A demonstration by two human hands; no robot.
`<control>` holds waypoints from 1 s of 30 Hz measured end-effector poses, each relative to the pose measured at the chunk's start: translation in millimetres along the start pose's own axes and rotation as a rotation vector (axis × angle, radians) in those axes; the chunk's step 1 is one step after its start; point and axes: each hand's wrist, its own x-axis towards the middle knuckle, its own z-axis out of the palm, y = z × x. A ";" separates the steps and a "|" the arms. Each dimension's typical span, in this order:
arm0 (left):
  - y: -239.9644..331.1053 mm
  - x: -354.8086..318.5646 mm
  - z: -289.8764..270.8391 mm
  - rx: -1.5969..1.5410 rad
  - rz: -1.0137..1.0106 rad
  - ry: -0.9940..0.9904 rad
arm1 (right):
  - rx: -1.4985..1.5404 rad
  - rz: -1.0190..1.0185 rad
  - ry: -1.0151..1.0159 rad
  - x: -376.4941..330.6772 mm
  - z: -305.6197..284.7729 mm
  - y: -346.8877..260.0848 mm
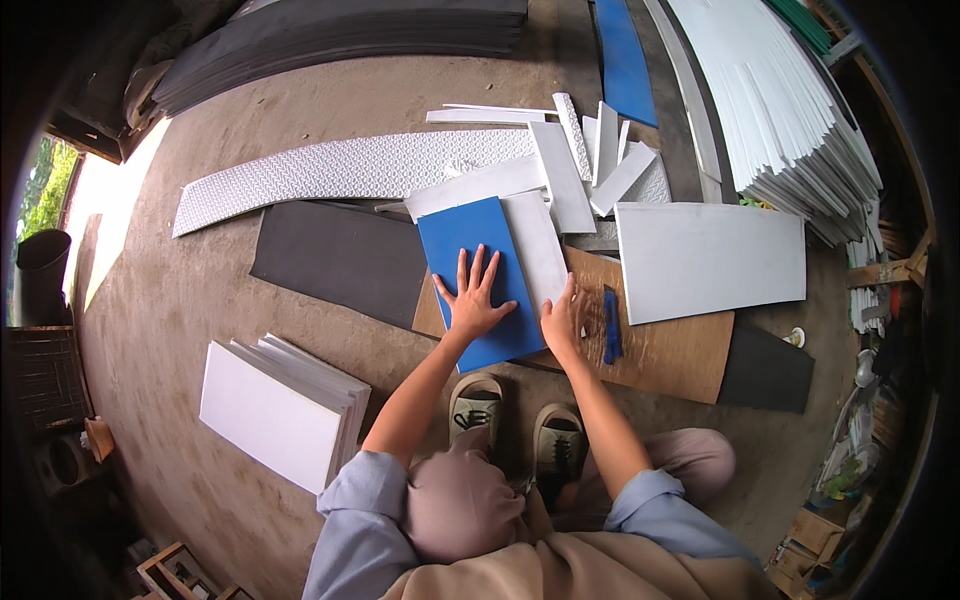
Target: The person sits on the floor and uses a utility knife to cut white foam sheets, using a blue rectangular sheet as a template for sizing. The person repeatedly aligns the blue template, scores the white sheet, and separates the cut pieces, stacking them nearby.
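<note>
My left hand [477, 303] lies flat with spread fingers on a blue rectangular sheet [465, 225]. That sheet rests at a slant, partly over a pale white panel [537, 245]. Against the right edge of the pale panel is my right hand [563, 318], its thumb and index finger apart and no object seen in it; its other fingers are partly hidden. A blue cutter knife [611, 325], as far as its shape shows, lies just right of that hand on a scratched brown board [670, 360]. The board sits under the sheets in front of my feet.
White offcut strips [565, 180] pile up beyond the board, beside a long textured silver-white strip [330, 170]. A large white sheet [710, 255] lies to the right, stacked white panels [270, 410] at left. Dark sheets [340, 255], a tall white stack [770, 110] and a black stack [340, 45] surround these.
</note>
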 end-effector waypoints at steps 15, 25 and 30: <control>-0.6 -27.7 -22.3 -0.211 -0.174 0.018 | 0.455 0.210 -0.060 22.9 -57.1 -28.7; -36.7 15.5 -95.8 -1.030 -0.207 0.074 | 0.756 0.077 0.213 34.4 -193.5 -3.4; 69.2 25.1 -197.9 -1.292 -0.026 0.006 | 1.173 0.072 0.066 26.3 -193.2 42.1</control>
